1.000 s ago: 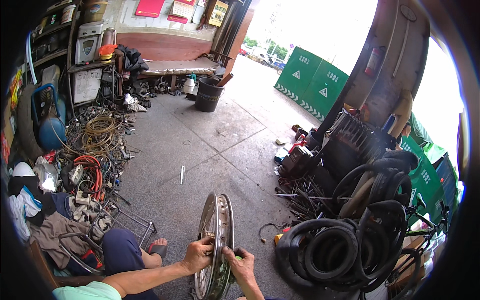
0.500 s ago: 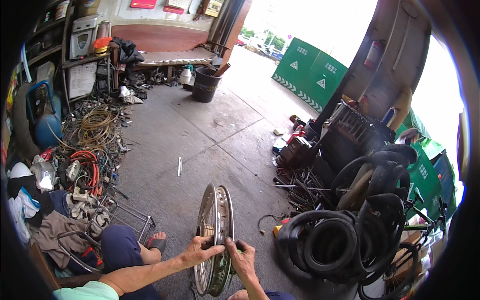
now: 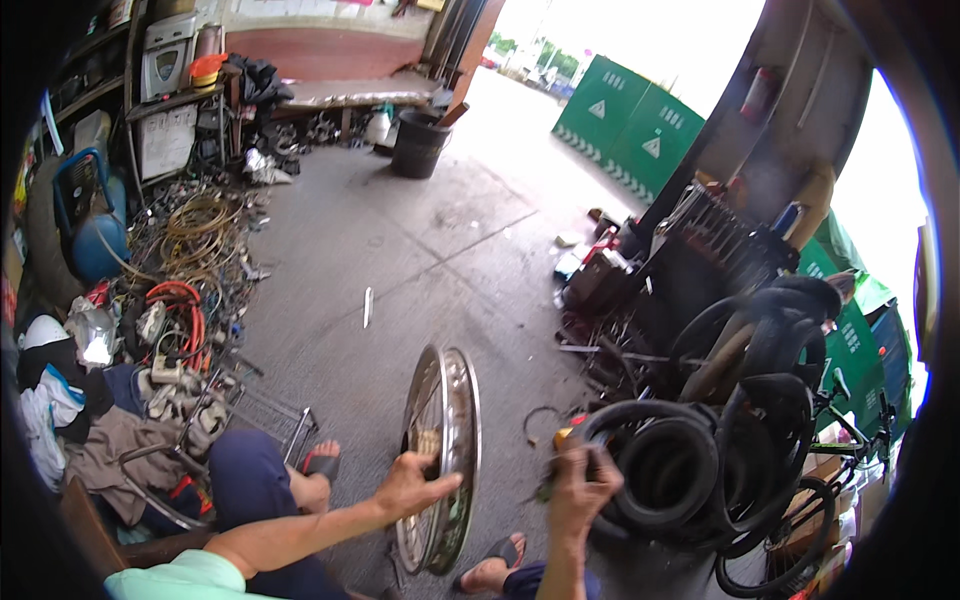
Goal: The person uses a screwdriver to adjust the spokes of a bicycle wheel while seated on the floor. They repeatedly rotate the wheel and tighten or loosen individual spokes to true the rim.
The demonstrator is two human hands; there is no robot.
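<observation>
A bare metal spoked wheel rim (image 3: 463, 430) stands upright between my legs, its face turned to the left. My left hand (image 3: 412, 486) is closed round its near left side, the thumb lying across the rim channel. To the right of the wheel and apart from it, my right hand (image 3: 582, 482) is raised with its fingers curled together. Motion smears this hand, and a small dark, greenish thing shows at its left side; its kind I cannot make out.
Black tyres (image 3: 655, 455) are heaped at the right beside metal tools and a bicycle (image 3: 850, 445). Cables and hoses (image 3: 195, 225) lie piled on the left, near a metal frame (image 3: 265, 415). A black bucket (image 3: 420, 145) stands farther off, and a pale strip (image 3: 368, 306) lies on the floor.
My right hand has left the rim and moved to the right and slightly up. My left hand stays on the rim, which appears a little higher and farther right in view.
</observation>
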